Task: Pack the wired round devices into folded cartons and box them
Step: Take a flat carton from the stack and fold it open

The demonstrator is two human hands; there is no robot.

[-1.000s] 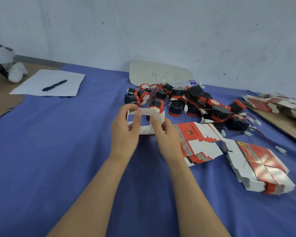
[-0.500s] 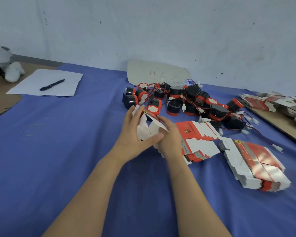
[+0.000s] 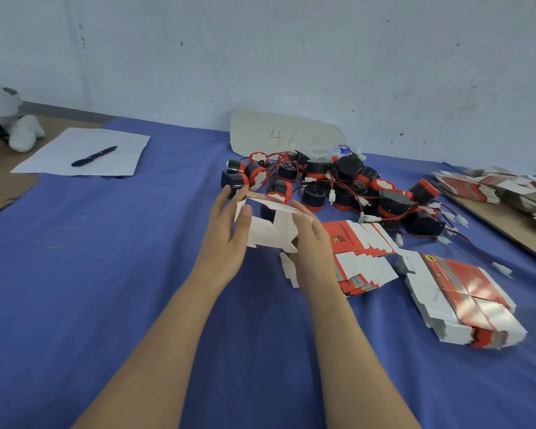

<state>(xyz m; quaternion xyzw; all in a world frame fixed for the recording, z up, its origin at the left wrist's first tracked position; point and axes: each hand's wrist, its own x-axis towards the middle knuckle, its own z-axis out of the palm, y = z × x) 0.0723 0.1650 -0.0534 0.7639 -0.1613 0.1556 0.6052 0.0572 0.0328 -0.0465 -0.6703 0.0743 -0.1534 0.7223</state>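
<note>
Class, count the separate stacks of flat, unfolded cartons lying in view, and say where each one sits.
3. One stack lies on the blue cloth just right of the hands; a second stack lies further right and nearer; a third stack sits at the far right edge. More may lie outside the frame.

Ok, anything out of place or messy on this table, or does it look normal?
Mostly normal. The wired round devices lie in a tangled heap, leads crossing and trailing right. A clear plastic bottle lies on its side behind them. Both hands hold a half-folded carton.
</note>
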